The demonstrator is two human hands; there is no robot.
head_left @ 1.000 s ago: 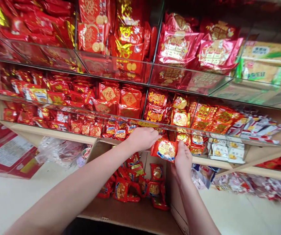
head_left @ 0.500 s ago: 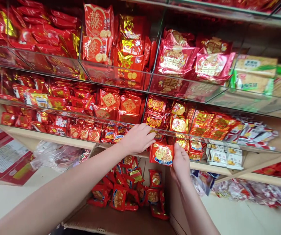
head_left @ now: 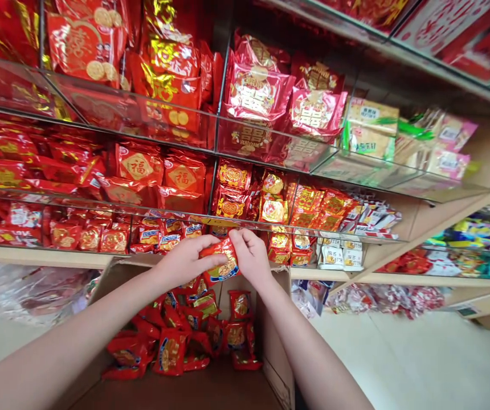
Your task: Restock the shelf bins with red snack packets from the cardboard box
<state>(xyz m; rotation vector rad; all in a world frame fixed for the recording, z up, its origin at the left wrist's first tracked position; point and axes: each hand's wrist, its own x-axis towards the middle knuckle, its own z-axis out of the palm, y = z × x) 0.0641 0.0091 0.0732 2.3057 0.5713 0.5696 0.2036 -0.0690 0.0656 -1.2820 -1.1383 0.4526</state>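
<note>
A small red snack packet (head_left: 227, 263) with gold and blue print is held between my two hands, above an open cardboard box. My left hand (head_left: 185, 261) pinches its left side, thumb across the front. My right hand (head_left: 251, 256) is closed on its upper right corner. Below, the cardboard box (head_left: 176, 393) holds several similar red packets (head_left: 171, 350) in a loose heap. Just behind my hands is the lowest shelf row, with a similar packet (head_left: 220, 230) partly hidden by my fingers.
Clear shelf guards (head_left: 270, 136) run across in front of the rows. Larger red double-happiness bags (head_left: 256, 91) fill the upper shelf. White packets (head_left: 341, 253) stand to the right on the bottom row. Plastic-wrapped goods (head_left: 35, 293) lie under the shelf at left.
My left hand has come off the shelf edge and now grips the packet too. The packet has moved left and tilted, over the box. The view has shifted right.
</note>
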